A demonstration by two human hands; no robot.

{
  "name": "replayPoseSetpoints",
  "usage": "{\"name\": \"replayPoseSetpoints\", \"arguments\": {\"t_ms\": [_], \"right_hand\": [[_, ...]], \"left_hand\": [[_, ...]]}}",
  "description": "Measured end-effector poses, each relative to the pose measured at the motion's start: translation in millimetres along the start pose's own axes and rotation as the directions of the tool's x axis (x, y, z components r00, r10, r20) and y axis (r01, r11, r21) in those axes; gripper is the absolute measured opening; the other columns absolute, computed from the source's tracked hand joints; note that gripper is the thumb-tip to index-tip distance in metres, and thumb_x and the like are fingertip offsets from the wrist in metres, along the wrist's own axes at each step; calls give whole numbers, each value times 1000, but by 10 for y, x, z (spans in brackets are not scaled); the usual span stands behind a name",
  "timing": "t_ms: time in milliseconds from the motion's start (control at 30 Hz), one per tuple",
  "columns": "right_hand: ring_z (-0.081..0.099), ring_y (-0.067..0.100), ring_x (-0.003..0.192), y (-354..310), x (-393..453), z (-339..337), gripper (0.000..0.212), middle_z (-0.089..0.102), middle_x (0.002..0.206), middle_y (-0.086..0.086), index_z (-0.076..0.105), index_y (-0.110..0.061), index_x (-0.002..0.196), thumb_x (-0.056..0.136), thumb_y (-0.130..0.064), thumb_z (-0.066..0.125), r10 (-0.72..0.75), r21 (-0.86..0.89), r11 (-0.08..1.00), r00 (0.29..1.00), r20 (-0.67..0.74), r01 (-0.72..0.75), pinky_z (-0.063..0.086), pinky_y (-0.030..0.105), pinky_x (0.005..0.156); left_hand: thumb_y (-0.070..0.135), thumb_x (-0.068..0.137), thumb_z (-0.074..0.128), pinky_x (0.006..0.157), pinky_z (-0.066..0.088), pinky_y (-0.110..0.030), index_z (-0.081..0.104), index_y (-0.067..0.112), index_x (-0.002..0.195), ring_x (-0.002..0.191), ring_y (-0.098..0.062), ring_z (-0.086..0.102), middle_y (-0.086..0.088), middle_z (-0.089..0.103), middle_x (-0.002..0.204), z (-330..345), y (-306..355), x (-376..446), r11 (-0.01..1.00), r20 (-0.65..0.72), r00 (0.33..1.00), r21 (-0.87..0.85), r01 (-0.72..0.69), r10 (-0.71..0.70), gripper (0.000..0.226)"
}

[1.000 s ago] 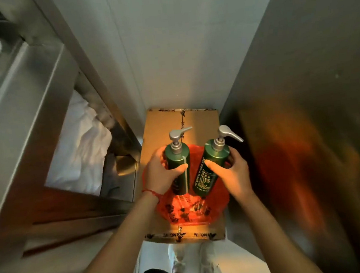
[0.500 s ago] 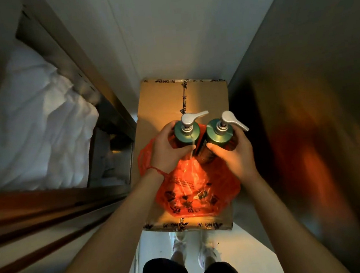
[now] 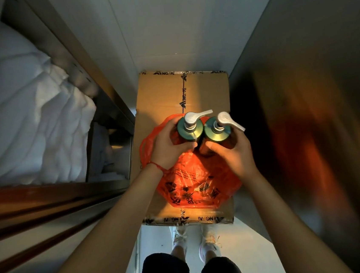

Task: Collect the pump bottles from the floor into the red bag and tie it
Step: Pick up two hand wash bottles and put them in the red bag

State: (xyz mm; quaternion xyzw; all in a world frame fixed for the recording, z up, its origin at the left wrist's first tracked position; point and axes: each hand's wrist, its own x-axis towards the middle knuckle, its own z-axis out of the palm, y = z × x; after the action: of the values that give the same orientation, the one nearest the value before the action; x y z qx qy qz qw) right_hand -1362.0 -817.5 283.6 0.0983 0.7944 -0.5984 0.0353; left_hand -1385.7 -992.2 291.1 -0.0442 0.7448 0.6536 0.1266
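Bottles stand upright and touching, one in each hand, over the red bag [image 3: 192, 179], which lies spread on a taped cardboard box [image 3: 159, 94]. The left hand [image 3: 168, 147] is wrapped around the left pump bottle [image 3: 190, 129], thumb across its near side; the right hand [image 3: 232, 153] is curled around the right pump bottle [image 3: 217, 132] in the same way. Both are green with silver pump heads, whose spouts point away from the left hand, toward the dark wall panel [image 3: 306, 123].

Holding them vertical and pressed together looks deliberate: as a pair they make one narrow bundle that can drop through a single bag opening, and upright pumps are less likely to catch on thin plastic or leak. The bag's top edge sits behind the bottles, its printed lower part on the near side of them, so the mouth is probably under the hands, though I cannot tell whether the bottle bases are already inside it. Using the box as a raised surface keeps the bag flat and reachable. Tying is not yet started; the loose loop of bag plastic beside the left wrist may be a handle.
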Motion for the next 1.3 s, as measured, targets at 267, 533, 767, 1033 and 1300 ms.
{"name": "replayPoseSetpoints", "arguments": {"t_ms": [267,533,767,1033,1300], "right_hand": [[54,2,114,-14,-78,-20,60,58,118,-16,50,-25,121,70,-10,77,8,62,998,1000,-20,-7,39,22,102],[55,10,116,-61,-117,-6,57,61,119,-6,54,-23,121,69,-17,76,12,32,999,999,-49,-10,40,29,103],[54,16,118,-152,-255,-56,58,58,127,7,52,-12,125,72,-10,75,54,50,997,997,-63,-51,40,29,104],[53,15,119,-220,-346,-47,57,59,127,5,52,-16,126,73,-15,74,95,55,994,991,-94,-90,40,42,106],[53,12,118,-344,-825,-187,51,56,129,-1,48,-23,129,82,-25,67,105,-12,994,988,-111,-107,40,25,100]], "left_hand": [[-4,68,73,81,44,-6,49,11,122,97,-1,54,9,58,105,0,45,-28,1000,-39,999,11,24,-24,61],[0,72,71,92,44,-24,44,16,129,114,-17,52,-2,56,120,3,25,-48,998,-42,997,14,57,-57,65],[4,75,70,101,39,-35,37,12,135,121,-22,46,-6,49,132,16,37,-213,995,-104,990,25,98,-95,69],[8,79,66,104,37,-36,39,11,135,123,-20,45,-11,49,134,-14,90,-325,991,-99,993,119,68,-56,62],[24,86,59,109,30,-41,40,11,135,129,-24,38,-13,42,140,-18,212,-860,932,-109,994,362,18,24,54]]}}
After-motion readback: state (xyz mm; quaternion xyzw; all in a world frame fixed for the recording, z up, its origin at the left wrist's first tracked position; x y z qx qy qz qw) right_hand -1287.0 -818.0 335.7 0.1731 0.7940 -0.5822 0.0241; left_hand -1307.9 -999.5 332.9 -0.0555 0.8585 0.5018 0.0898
